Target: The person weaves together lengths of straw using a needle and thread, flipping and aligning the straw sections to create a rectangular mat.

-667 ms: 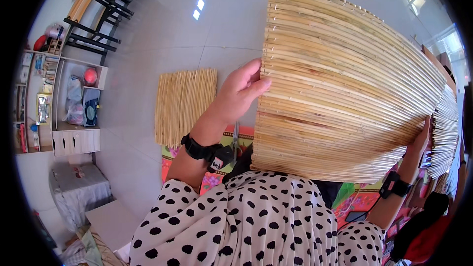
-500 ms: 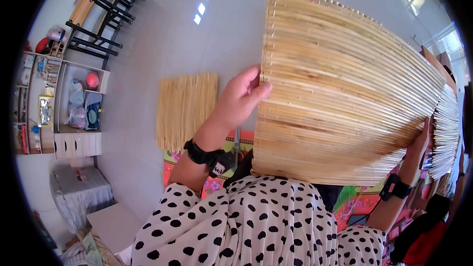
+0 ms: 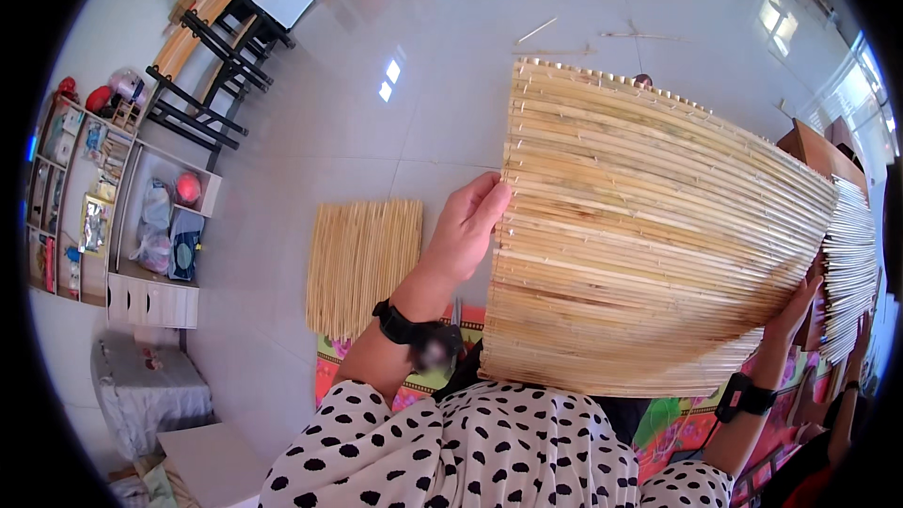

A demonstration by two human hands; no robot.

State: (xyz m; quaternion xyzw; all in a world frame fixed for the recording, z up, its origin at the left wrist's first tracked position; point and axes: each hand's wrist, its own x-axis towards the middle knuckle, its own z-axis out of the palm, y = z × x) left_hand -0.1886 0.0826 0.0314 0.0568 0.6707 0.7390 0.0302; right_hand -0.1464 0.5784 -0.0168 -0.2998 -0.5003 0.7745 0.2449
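Spread before me is a large straw-coloured mat (image 3: pixel 649 245) of thin reed stalks tied side by side, held up at a tilt with its near edge by my lap. My left hand (image 3: pixel 467 226) pinches its left edge between thumb and fingers. At the right edge, my right hand (image 3: pixel 795 315) holds the mat from the side, and some of its fingers are hidden behind it. Both wrists wear black bands with small devices. A smaller bundle or mat of reed stalks (image 3: pixel 365 268) lies on the left, partly on the floor.
Beneath me is a colourful flowered floor cloth (image 3: pixel 409 397). At the far right, another person's hand (image 3: pixel 858 343) is by a second stalk mat (image 3: pixel 848 268). Loose stalks (image 3: pixel 536 30) lie on the tiled floor ahead. A shelf unit (image 3: pixel 155 226) and stacked black-legged stools (image 3: pixel 202 66) stand left.
The view has tilted up, so the room and the mat sit lower in the picture. Both hands keep their hold on the mat's two edges.
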